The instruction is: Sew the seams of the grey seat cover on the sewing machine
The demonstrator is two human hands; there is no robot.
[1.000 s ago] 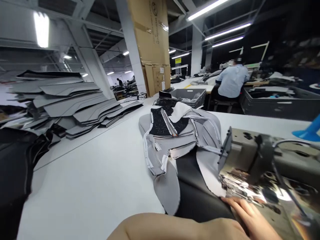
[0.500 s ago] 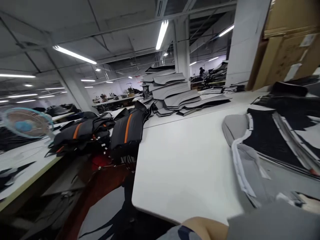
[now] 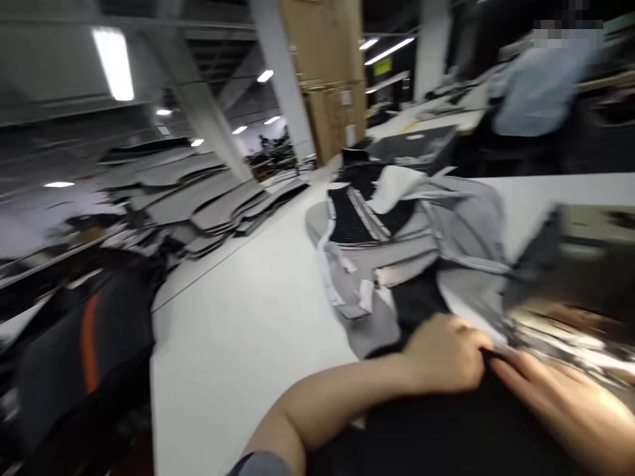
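A dark fabric piece [image 3: 446,430] spreads below both hands at the bottom of the view. My left hand [image 3: 446,354] is closed on its upper edge, with the fingers curled over the cloth. Close beside it, my right hand [image 3: 565,403] lies over the same edge, fingers stretched out and somewhat blurred. What looks like a sewing machine [image 3: 590,264], smeared by motion, stands just beyond the right hand. Grey and black sewn fabric pieces [image 3: 411,248] with white edging are heaped beyond the left hand.
A white tabletop [image 3: 238,350] extends to the left. Stacked grey panels [image 3: 183,192] lie at its far left, and black pieces with an orange stripe [image 3: 89,344] nearer. Cardboard boxes [image 3: 327,86] stand behind. A person in light blue [image 3: 546,86] is at the back right.
The view has swung to the right, so the fan is out of sight and the machine area has come in. Both hands now show on the dark fabric; earlier, only part of an arm was clear.
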